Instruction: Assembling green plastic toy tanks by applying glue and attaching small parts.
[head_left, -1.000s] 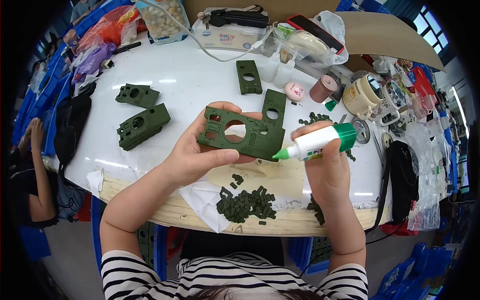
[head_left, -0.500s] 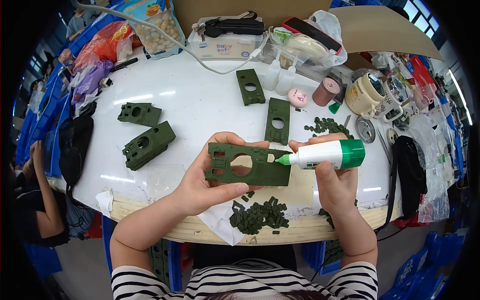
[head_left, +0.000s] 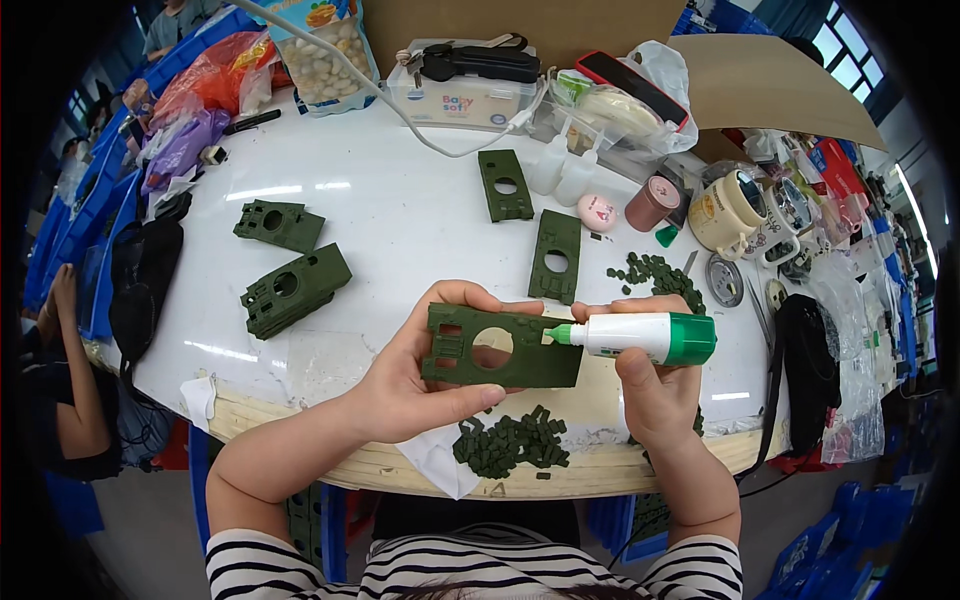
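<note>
My left hand (head_left: 395, 392) grips a dark green plastic model tank hull (head_left: 540, 366) by its left end, thumb along the lower edge and fingers behind. A large round hole and smaller rectangular openings pierce the hull. My right hand (head_left: 660, 395) holds a white glue bottle (head_left: 628, 335) with a green base, lying sideways. Its light green nozzle tip is over the right part of the hull; whether they touch I cannot tell. Below the hull, a pile of small dark green pieces (head_left: 510, 445) lies near the table's front edge.
Two similar hulls stand beyond my hands, one hull (head_left: 557, 235) nearer. More hulls (head_left: 320, 268) lie at left. Another pile of small pieces (head_left: 655, 275) lies at right, near a pink canister (head_left: 652, 203) and a cream mug (head_left: 722, 215). A plastic box (head_left: 460, 103) stands at the back.
The hull and the glue bottle have come slightly lower in view. The nozzle now reaches further over the hull, covering the small opening that showed beside it. Both grips stay the same.
</note>
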